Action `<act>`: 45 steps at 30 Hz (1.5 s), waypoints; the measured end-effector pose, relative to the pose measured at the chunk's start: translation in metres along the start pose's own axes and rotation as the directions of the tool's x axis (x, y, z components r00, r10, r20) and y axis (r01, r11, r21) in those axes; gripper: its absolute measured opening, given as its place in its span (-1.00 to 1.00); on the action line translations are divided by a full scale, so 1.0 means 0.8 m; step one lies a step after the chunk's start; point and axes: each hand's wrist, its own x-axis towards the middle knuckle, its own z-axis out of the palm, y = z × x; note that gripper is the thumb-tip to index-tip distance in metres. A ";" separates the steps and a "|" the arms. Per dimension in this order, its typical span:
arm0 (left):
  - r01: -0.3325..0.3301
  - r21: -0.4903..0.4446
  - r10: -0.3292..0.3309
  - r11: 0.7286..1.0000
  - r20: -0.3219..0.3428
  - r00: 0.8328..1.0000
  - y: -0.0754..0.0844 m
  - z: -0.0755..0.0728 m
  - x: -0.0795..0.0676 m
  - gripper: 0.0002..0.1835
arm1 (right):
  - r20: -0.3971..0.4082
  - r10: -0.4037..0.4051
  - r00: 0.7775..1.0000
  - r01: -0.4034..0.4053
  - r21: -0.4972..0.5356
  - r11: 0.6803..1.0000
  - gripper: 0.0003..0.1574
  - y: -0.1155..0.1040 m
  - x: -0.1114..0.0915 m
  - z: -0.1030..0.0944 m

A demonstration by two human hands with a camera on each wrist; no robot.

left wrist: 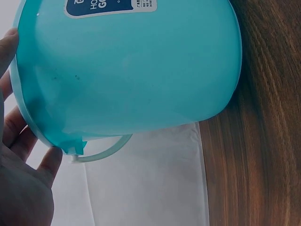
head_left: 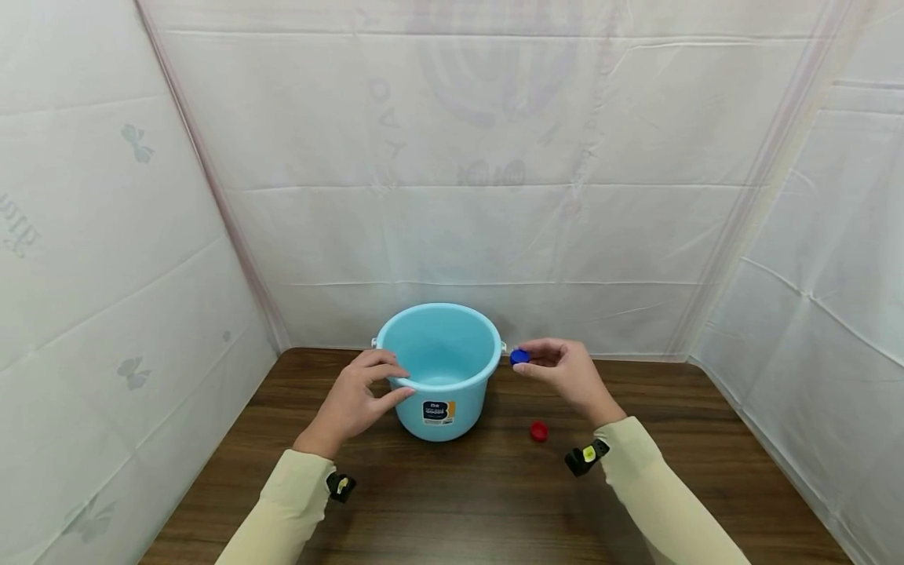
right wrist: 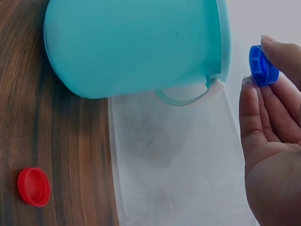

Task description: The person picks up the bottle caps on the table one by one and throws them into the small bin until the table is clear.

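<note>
A light blue bucket (head_left: 452,408) stands upright on the table, its wide mouth facing up and a label on its front. My left hand (head_left: 359,396) holds the bucket's near left rim, with the thumb at the front and the fingers spread along the edge. Just right of the bucket, my right hand (head_left: 565,373) pinches a blue bottle cap (right wrist: 263,67) between thumb and fingertips. The cap is held off the table, near rim height. On the table below that hand lies a red bottle cap (head_left: 539,431), its hollow side showing in the right wrist view.
A dark wooden table (head_left: 452,502) carries everything. White sheeting (head_left: 452,196) hangs behind it and along both sides. The bucket's pale handle (left wrist: 106,149) hangs down at the back, pivoting at lugs on the rim.
</note>
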 end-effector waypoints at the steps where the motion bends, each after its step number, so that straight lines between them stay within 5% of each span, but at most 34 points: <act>1: -0.001 0.001 0.001 1.000 0.000 1.000 0.000 0.000 0.000 -0.77 | 0.002 -0.003 1.000 0.003 0.005 1.000 -0.54 -0.002 0.001 0.001; 45: -0.008 -0.002 0.008 1.000 0.009 1.000 -0.003 0.001 -0.001 -0.79 | 0.020 -0.088 0.996 0.087 0.057 0.995 -0.58 -0.035 0.048 0.061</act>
